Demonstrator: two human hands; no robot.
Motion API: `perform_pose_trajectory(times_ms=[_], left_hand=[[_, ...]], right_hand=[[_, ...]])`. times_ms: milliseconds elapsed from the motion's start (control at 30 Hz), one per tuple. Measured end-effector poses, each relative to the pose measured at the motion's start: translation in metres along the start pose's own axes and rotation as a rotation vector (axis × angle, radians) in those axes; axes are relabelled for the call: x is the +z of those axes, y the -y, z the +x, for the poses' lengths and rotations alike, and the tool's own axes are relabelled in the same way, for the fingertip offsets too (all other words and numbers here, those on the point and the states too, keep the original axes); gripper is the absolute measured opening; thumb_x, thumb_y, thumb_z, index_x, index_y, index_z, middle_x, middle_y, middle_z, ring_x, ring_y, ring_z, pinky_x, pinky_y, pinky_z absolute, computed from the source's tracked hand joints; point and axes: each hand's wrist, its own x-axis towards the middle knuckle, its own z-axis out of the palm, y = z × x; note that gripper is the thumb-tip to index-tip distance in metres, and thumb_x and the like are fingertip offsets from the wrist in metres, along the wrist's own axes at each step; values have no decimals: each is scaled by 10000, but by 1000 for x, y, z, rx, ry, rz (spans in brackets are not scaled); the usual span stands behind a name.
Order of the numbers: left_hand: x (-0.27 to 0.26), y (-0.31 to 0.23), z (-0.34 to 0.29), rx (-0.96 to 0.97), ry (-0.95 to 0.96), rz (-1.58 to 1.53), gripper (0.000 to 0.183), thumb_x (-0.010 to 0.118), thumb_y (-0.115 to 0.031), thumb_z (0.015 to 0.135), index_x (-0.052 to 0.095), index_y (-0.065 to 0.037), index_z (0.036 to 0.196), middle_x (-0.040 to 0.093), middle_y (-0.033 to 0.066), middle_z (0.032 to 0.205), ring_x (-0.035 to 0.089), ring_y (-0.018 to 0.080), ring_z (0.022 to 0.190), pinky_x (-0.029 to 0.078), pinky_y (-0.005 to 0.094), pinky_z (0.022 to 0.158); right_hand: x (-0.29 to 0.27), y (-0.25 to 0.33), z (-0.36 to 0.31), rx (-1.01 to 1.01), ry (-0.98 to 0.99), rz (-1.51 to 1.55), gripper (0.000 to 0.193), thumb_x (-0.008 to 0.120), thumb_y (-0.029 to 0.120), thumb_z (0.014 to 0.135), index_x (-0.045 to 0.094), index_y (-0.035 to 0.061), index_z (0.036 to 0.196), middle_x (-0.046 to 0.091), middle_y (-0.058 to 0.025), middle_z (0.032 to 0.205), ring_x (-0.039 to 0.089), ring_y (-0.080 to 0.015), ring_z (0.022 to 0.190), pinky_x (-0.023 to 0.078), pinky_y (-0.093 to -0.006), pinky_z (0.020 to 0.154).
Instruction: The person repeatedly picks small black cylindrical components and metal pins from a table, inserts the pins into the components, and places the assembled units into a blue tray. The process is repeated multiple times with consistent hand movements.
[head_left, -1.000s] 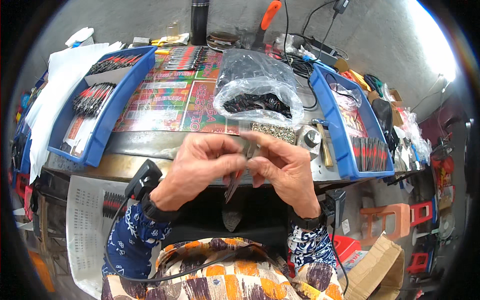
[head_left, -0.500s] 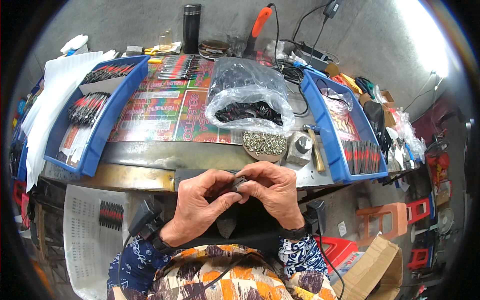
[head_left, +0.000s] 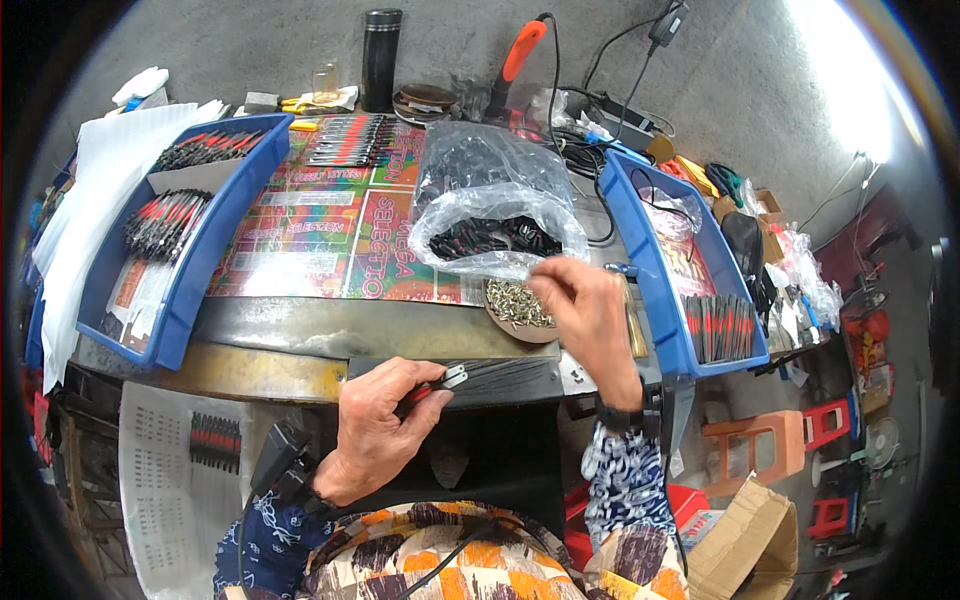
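Note:
My left hand (head_left: pixel 388 425) is closed near the front edge of the bench, gripping a slim black-and-red handle piece (head_left: pixel 422 391). A silver metal end with a hole sticks out of it between thumb and forefinger. My right hand (head_left: pixel 590 318) is raised at the right side of a round dish (head_left: pixel 528 333) of small shiny metal rivets (head_left: pixel 512 302). Its thumb and forefinger are pinched together beside the bag's mouth, and whatever lies between them is too small to make out. The clear plastic bag (head_left: pixel 490 165) holds many black parts.
Blue trays with black-and-red pieces stand at left (head_left: pixel 180 335) and right (head_left: pixel 680 330). A hammer handle (head_left: pixel 637 325) shows beside my right hand. Finished-looking pieces (head_left: pixel 352 140) lie in a row at the back, near a black flask (head_left: pixel 381 60). A white bin (head_left: pixel 160 480) is at lower left.
My hands have parted. The right one has moved forward and right to the rivet dish; the left stays near the bench edge with the handle piece, its metal end now visible.

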Motion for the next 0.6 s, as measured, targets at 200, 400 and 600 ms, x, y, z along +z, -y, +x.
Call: perform_pose_trajectory(times_ms=[200,400,600], left_hand=[[-8,9,1,-10,-5,18,209,764,12,768,679,27,958,655,133,803,636,209,628,503,284,571],[-13,16,3,-20,-13,45,191,748,28,761,688,42,942,657,106,770,615,146,633,484,261,568],[-15,21,4,-24,-4,40,192,748,29,758,692,40,941,660,109,772,614,148,634,487,259,571]], right_hand=[[22,-52,49,-5,-33,-467,153,674,143,839,677,-10,825,665,-189,813,650,-377,801,488,-457,731],[43,-80,60,-75,22,-633,215,700,205,806,638,4,762,652,-217,781,647,-407,759,491,-496,659],[56,-89,64,-47,33,-660,98,608,93,761,575,2,743,605,-228,706,614,-429,705,475,-547,660]])
